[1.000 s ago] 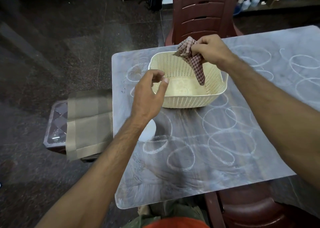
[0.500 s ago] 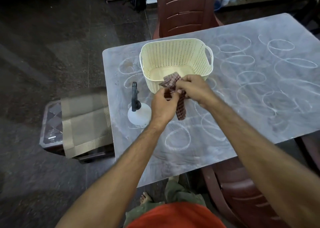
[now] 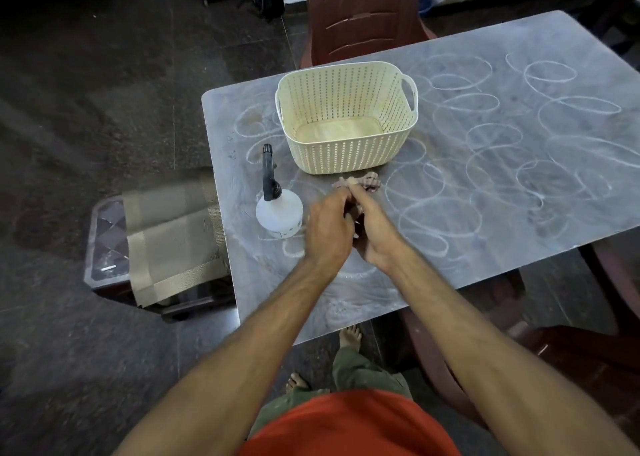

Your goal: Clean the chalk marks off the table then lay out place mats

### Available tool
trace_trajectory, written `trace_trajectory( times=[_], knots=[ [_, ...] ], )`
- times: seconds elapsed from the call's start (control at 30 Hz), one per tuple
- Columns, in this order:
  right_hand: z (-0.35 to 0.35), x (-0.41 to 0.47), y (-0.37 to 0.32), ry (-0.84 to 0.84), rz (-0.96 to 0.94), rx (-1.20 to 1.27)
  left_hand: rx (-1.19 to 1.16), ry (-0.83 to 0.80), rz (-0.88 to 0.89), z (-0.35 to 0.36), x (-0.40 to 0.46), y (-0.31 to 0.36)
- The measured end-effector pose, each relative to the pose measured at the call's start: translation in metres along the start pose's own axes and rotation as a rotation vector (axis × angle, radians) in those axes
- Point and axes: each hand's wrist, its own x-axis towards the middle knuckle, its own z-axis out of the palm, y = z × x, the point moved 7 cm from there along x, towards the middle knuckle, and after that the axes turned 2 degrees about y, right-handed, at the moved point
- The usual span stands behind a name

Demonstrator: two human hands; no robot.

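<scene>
Both my left hand (image 3: 327, 228) and right hand (image 3: 375, 230) clutch a bunched red-checked cloth (image 3: 360, 184), its crumpled folds poking out beyond my fingertips above the chalk-ringed desk (image 3: 485, 192).

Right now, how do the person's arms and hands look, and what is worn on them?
Both forearms are bare up to the frame edge: no sleeves, gloves or watch. No rings show on the left hand or the right hand. An orange shirt shows below.
</scene>
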Motion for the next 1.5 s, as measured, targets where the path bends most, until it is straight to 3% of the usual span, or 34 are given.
trace_trajectory(
  times=[0.1,0.2,0.33,0.43,0.6,0.8,0.97,1.17,1.23,1.37,1.5],
  knots=[
    [-0.003,0.003,0.008,0.046,0.089,0.273,0.047,-0.054,0.088,0.009,-0.009,0.006],
    [-0.008,0.005,0.010,0.055,0.148,0.365,0.014,-0.036,0.157,0.012,-0.018,0.007],
    [-0.014,0.010,0.004,0.062,0.131,0.461,-0.102,-0.020,0.044,0.005,-0.018,-0.015],
    [-0.015,0.014,0.004,-0.001,0.141,0.487,-0.049,-0.083,-0.006,0.006,-0.011,-0.030],
    [-0.011,0.014,0.001,-0.061,0.150,0.309,0.049,-0.193,0.011,0.016,0.010,-0.031],
    [-0.008,0.011,-0.001,-0.122,0.173,0.179,0.092,-0.175,-0.102,0.014,0.036,-0.044],
    [-0.016,0.015,0.000,-0.144,0.197,0.187,-0.049,-0.116,-0.171,0.015,0.047,-0.047],
    [-0.028,0.017,-0.002,-0.159,0.217,0.072,-0.452,-0.130,-0.558,0.034,0.041,-0.077],
    [-0.031,0.020,-0.004,-0.126,0.174,-0.010,-0.503,-0.122,-0.613,0.039,0.040,-0.081],
    [-0.045,0.028,-0.005,0.095,0.130,-0.069,-0.602,-0.116,-0.673,0.043,0.041,-0.085],
    [-0.052,0.033,-0.007,0.154,0.148,-0.109,-0.564,-0.127,-0.639,0.035,0.039,-0.093]
  ],
)
